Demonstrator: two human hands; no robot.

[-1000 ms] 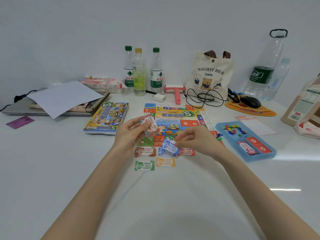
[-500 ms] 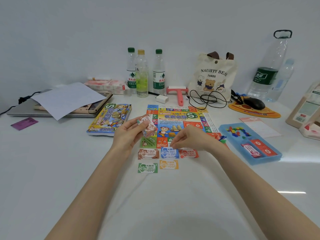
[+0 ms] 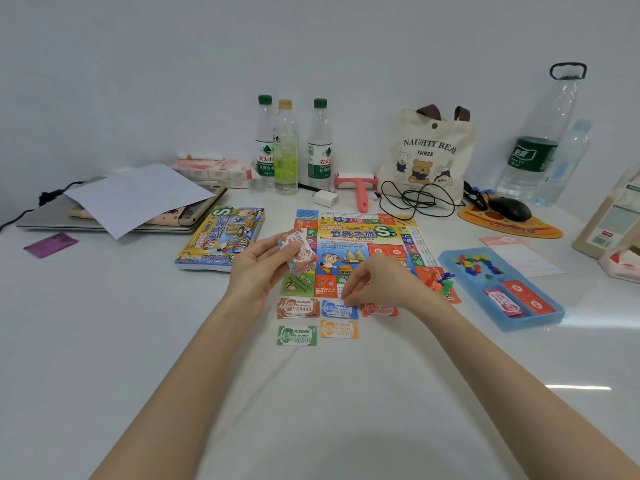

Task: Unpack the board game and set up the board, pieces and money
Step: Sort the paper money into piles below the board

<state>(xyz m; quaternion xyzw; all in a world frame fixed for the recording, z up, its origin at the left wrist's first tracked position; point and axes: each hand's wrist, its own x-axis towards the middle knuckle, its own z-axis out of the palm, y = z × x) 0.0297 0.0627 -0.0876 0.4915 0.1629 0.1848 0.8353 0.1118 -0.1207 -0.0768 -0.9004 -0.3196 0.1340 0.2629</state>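
Observation:
The colourful game board point(image 3: 360, 237) lies unfolded at the table's middle, with the game box point(image 3: 221, 239) to its left. My left hand point(image 3: 258, 268) holds a stack of money notes point(image 3: 298, 252) over the board's left edge. In front of the board lie sorted money piles: brown point(image 3: 298, 308), blue point(image 3: 337, 310), red point(image 3: 381, 310), green point(image 3: 296, 336) and orange point(image 3: 338, 329). My right hand point(image 3: 377, 282) hovers low, its thumb and forefinger pinched at the blue pile's upper right corner. A blue tray point(image 3: 464, 271) on the right holds small coloured pieces point(image 3: 476, 265) and red cards point(image 3: 526, 299).
Three bottles point(image 3: 285, 147), a charger plug point(image 3: 325, 199), a pink lint roller point(image 3: 358, 188), a tote bag point(image 3: 426, 154) with a black cable, and a mouse point(image 3: 509, 209) line the back. A laptop under paper point(image 3: 138, 195) sits at the left, cartons point(image 3: 616, 216) at the right.
My right hand carried a blue note down and laid it flat on the blue pile. My left hand kept holding the stack of notes in place.

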